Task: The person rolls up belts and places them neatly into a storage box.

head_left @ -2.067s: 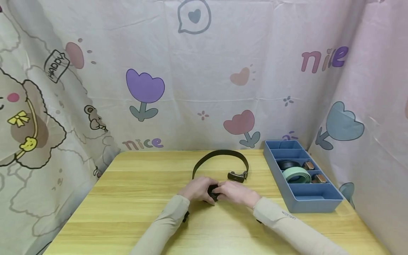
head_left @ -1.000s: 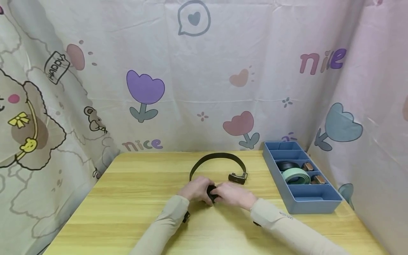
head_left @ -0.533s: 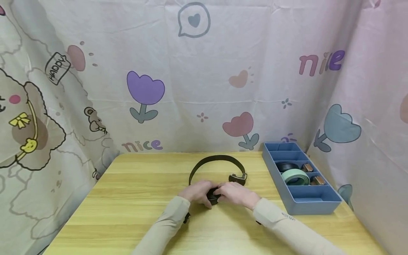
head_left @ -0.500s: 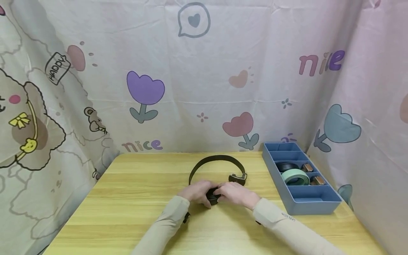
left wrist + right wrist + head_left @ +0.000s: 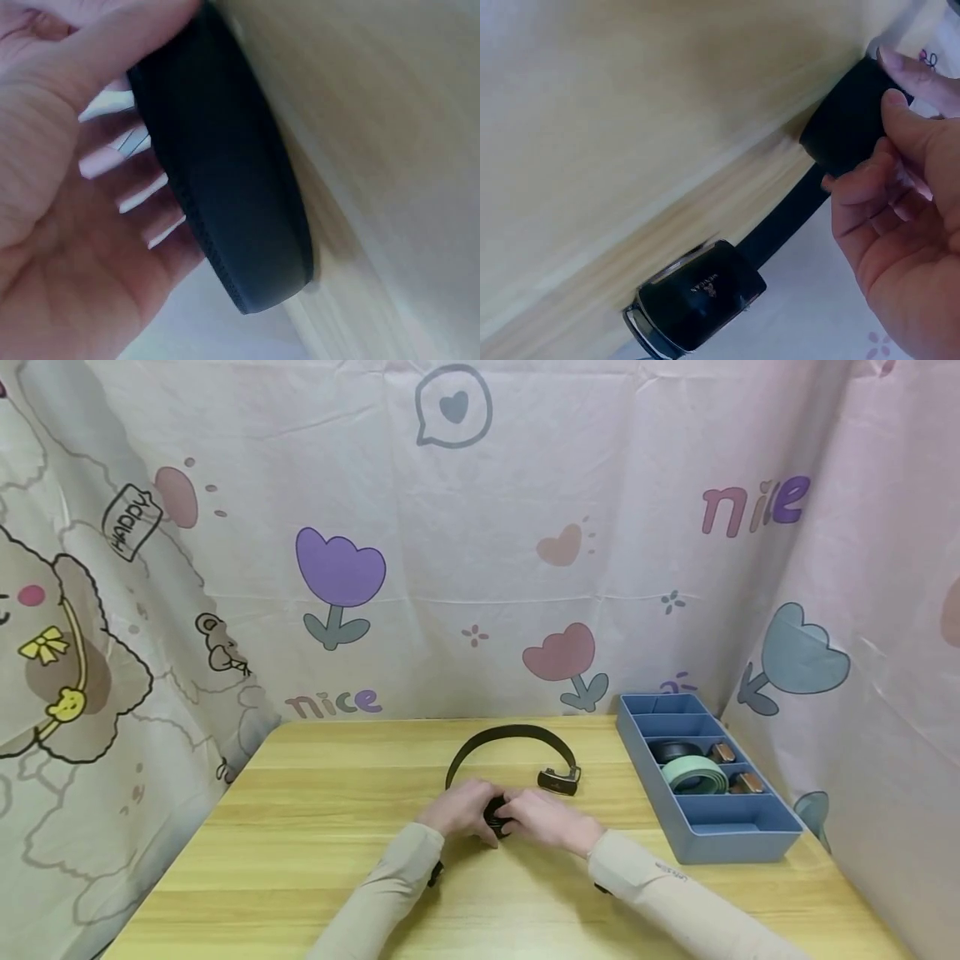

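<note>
A black belt stands on its edge on the table, one end wound into a tight coil [image 5: 495, 818] near the middle. From there its loose strap [image 5: 517, 731] arcs round the back to a dark metal buckle [image 5: 557, 782]. My left hand [image 5: 461, 810] grips the coil from the left, its thumb on the near side in the left wrist view. From the right, my right hand [image 5: 551, 820] pinches the coil with thumb and fingers. In the right wrist view, the buckle [image 5: 705, 292] lies a short way beyond the coiled part [image 5: 847, 120]. Fingers hide much of the coil.
At the right stands a blue divided box [image 5: 738, 847]. Inside it are a rolled mint-green belt [image 5: 696, 774], a rolled black belt [image 5: 675, 751] and copper-coloured buckles [image 5: 746, 782]. A patterned curtain [image 5: 450, 568] hangs behind the wooden table [image 5: 322, 777].
Both hands stay on the belt's coil and have shifted slightly left and back. My right hand covered part of the buckle half a second ago; now the buckle shows whole.
</note>
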Available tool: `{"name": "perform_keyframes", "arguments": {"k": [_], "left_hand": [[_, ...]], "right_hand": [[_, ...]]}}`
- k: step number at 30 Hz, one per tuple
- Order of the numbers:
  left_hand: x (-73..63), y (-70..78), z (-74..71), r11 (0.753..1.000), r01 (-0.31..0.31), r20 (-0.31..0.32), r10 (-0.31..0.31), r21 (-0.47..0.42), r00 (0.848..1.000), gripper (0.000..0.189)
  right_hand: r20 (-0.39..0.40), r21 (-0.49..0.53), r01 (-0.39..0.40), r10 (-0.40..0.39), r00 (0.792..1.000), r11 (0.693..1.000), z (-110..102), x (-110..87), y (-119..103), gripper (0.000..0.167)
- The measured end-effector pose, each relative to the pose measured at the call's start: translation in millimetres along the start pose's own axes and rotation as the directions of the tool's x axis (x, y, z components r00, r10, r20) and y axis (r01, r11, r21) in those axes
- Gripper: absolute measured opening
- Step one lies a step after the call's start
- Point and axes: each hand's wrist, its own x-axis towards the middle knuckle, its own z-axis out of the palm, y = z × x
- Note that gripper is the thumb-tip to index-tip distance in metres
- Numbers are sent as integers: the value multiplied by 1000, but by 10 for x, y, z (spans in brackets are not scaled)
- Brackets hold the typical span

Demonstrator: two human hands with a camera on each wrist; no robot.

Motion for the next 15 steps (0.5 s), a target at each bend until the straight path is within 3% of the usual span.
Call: {"name": "perform_keyframes", "arguments": {"k": [4,11,15], "left_hand": [[-19,12,4,999,-22,34,23,-34,999,49],[-4,42,38,996,63,-71,-60,54,996,39],[-2,55,51,995,60,-73,-54,82,996,39]], "right_hand": [[7,-34,10,-10,1000,999,-1,-5,9,6],[12,-14,-10,10,1000,1000,17,15,-46,2],[4,-23,-13,14,1000,1000,58,7,-54,4]]}}
